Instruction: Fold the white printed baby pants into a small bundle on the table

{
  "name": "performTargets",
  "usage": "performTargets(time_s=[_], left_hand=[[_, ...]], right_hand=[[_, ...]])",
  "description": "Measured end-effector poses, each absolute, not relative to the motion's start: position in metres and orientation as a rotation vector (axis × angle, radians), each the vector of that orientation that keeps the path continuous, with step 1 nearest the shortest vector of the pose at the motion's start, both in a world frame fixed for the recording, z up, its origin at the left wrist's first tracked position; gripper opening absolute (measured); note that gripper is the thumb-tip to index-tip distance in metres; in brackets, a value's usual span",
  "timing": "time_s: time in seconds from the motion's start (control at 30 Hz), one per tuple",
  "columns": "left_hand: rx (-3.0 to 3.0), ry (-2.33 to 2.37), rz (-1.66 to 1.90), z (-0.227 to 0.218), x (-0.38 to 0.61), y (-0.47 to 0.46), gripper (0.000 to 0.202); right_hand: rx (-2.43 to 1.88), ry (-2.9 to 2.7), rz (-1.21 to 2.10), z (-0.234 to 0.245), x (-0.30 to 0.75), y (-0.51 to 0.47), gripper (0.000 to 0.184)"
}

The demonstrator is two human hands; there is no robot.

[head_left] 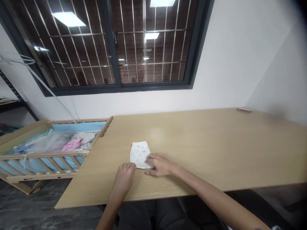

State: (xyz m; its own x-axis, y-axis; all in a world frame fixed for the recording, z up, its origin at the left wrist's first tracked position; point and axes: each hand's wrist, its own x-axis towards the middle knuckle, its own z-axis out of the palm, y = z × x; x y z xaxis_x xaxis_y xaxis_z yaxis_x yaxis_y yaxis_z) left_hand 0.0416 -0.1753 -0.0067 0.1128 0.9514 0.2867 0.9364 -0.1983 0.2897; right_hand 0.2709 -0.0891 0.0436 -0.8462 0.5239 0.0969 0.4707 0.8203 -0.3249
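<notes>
A small white folded cloth with a faint print [139,153] lies flat on the light wooden table [216,150], near its front left part. My left hand [125,176] rests on the table at the cloth's near left corner, fingers curled and touching its edge. My right hand [160,165] lies flat on the cloth's near right corner, fingers stretched out and pressing it down.
A wooden baby crib [43,153] with blue lining and pink and white clothes stands left of the table, lower down. A barred window [120,44] fills the wall behind. A small flat object [244,109] lies at the table's far right edge. Dark shelving [9,102] stands at far left.
</notes>
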Motion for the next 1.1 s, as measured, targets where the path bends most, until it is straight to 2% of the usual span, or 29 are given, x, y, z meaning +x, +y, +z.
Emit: performTargets(time_s=[0.17,0.27,0.5,0.7,0.9,1.0,1.1], left_hand=[[2.223,1.862,0.726,0.003,0.028,-0.173,0.031],[2.142,1.764,0.77,0.01,0.016,-0.173,0.019],[1.9,1.679,0.977,0.021,0.001,-0.13,0.027],[1.76,1.924,1.062,0.018,0.005,-0.071,0.024],[1.768,2.124,0.988,0.003,0.016,-0.056,0.023],[1.823,2.177,0.998,0.001,0.02,-0.058,0.03],[1.931,2.164,1.052,0.0,0.029,-0.06,0.048]], right_hand=[[-0.771,-2.733,0.381,0.039,0.277,-0.105,0.035],[-0.838,-2.579,0.508,0.037,0.277,-0.099,0.034],[-0.946,-2.089,0.81,0.028,0.26,-0.046,0.026],[-1.182,-1.825,0.772,0.011,0.236,0.002,0.03],[-1.272,-1.811,0.686,-0.007,0.228,0.026,0.028],[-1.295,-1.792,0.662,-0.008,0.228,0.021,0.034],[-1.238,-1.813,0.432,0.0,0.226,0.006,0.046]])
